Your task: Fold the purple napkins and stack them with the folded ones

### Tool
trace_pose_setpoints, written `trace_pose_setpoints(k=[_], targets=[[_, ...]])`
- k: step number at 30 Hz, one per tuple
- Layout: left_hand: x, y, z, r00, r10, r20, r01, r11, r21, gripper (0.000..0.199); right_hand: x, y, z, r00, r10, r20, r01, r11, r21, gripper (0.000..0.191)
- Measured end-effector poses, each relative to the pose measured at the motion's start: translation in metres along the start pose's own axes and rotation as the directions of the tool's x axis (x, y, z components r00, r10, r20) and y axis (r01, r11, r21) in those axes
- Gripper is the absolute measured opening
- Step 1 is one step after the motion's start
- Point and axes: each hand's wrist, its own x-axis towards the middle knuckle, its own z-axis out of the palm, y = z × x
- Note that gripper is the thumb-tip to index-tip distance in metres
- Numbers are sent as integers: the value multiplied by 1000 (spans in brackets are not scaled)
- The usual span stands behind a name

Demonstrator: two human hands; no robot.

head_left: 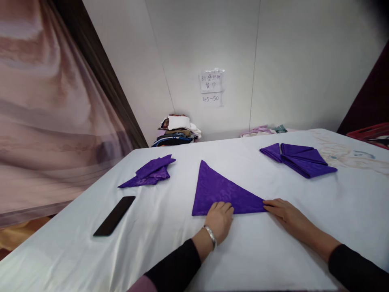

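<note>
Left hand point(219, 221) palm-down, fingers slightly apart, on the near edge of a purple, triangular folded cloth point(223, 188), mid white tablecloth point(164, 243); right hand point(282, 209) at its right corner, pinch or touch unclear. Beyond, a loosely folded purple cloth point(152, 170) lies left; farther, stacked garments point(179, 133).

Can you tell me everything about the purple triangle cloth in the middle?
The purple triangle looks like smooth cloth with a faint pattern, seemingly folded. It lies flat on the white tablecloth, one corner pointing away from the person. The left hand rests on its near edge, and the right hand touches its right corner.
</note>
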Motion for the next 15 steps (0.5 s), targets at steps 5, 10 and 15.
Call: trace_pose_setpoints(k=[5, 10, 15], targets=[[31, 15, 18, 995, 61, 84, -69, 993, 94, 19, -1, 1, 3, 999, -5, -48, 6, 1000, 19, 31], [40, 18, 24, 997, 28, 72, -35, 995, 94, 16, -3, 1, 5, 997, -5, -79, 7, 1000, 15, 31], [35, 17, 21, 998, -46, 37, 44, 998, 38, 15, -4, -7, 3, 994, -29, -101, 29, 1000, -9, 32]])
